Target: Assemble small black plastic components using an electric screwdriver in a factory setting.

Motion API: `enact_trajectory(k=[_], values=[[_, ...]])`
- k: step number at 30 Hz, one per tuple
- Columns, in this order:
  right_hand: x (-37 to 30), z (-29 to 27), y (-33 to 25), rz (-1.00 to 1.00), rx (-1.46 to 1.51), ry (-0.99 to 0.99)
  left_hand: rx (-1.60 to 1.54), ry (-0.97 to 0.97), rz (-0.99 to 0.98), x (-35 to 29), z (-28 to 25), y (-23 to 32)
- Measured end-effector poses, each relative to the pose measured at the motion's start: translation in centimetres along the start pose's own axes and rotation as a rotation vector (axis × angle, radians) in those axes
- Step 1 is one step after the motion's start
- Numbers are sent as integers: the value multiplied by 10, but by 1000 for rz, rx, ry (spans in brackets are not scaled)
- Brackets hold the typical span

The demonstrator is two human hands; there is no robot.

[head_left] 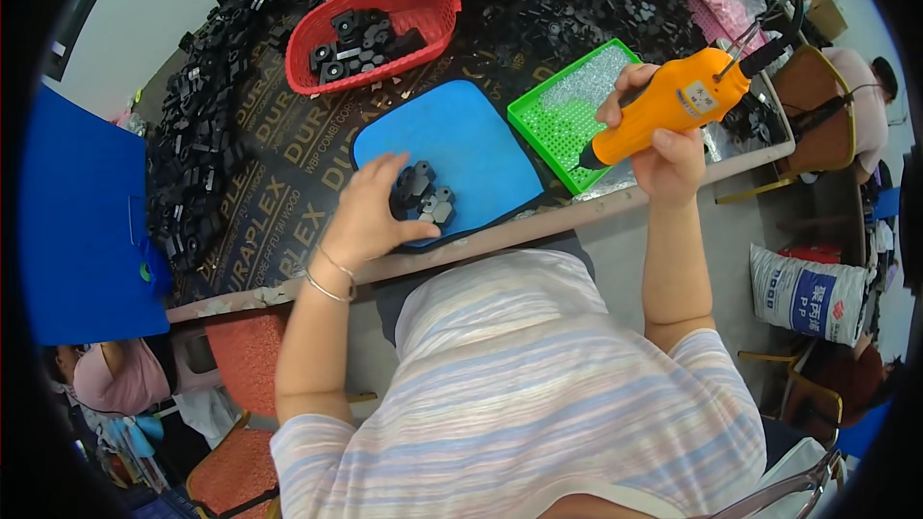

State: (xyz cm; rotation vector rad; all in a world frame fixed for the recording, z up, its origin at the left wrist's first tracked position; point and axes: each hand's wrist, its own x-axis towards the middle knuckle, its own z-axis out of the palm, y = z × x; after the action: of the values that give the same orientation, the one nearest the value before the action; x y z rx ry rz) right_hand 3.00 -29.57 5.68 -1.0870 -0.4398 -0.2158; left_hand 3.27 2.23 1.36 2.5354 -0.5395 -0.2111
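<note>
My right hand (670, 161) grips an orange electric screwdriver (663, 108), whose black tip points left and down over the near end of a green tray (540, 152). Many small shiny pieces, too small to make out, lie in that tray. On a blue mat (486, 139) sits a small cluster of black plastic parts (419, 194), with a greyer face toward me. Around its left and near sides my left hand (363, 216) is curved, thumb and fingers apart. Whether the fingertips touch the parts I cannot tell.
A red basket (423, 5) of black parts stands behind the mat. Loose black parts heap along the left (192, 163) and far right (596, 5) of the table. Beyond the green tray is a pink basket (707, 5). A cable runs up from the screwdriver. Other people sit at both sides.
</note>
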Motion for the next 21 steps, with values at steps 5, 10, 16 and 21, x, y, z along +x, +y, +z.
enact_trajectory(k=[5, 10, 16, 21], values=[[-1, 5, 2, 16, 36, 2, 103, 185, 23, -10, 31, 14], [-5, 0, 0, -5, 4, 50, 19, 303, 117, 3, 43, 13], [-1, -5, 3, -156, -143, 154, -51, 287, 205, 29, 42, 33], [4, -10, 16, -209, -279, 213, -50, 147, 317, 54, 60, 47]])
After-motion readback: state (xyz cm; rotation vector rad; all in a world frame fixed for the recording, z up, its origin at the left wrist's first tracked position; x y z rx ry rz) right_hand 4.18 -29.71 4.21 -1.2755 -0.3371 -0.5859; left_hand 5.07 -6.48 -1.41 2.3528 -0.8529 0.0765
